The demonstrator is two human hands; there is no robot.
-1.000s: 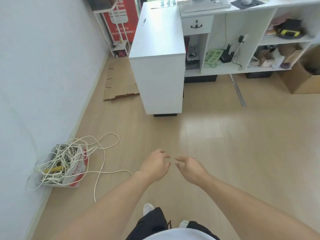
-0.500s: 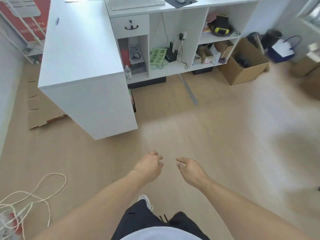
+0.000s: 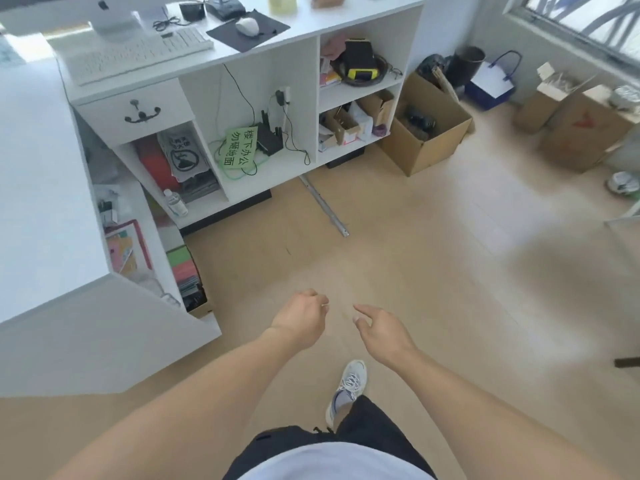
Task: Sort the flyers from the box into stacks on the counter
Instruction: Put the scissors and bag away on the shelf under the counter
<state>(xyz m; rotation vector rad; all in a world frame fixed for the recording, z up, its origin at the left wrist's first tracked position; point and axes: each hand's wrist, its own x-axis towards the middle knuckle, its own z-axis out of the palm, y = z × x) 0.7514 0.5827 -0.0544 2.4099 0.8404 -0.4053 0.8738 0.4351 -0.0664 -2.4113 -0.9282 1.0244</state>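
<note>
Both my hands are held out over the wooden floor, holding nothing. My left hand [image 3: 301, 318] has its fingers loosely curled in. My right hand [image 3: 381, 330] is beside it with the fingers spread. The white counter [image 3: 38, 188] stands at the left, its top bare where I can see it. In the shelves under it lie coloured paper stacks [image 3: 185, 271] and pink-edged sheets [image 3: 126, 247]. An open cardboard box [image 3: 429, 140] stands on the floor beside the desk; I cannot tell whether it holds flyers.
A white desk [image 3: 221, 53] with keyboard, mouse and cluttered shelves fills the back. More cardboard boxes [image 3: 581, 133] stand at the right under a window. A metal rail [image 3: 325, 209] lies on the floor ahead. My shoe [image 3: 348, 386] is below my hands.
The view has swung right and moved closer to the desk. The rope bundle by the wall has left the view and the boxes at the right have appeared. Both hands stay empty.
</note>
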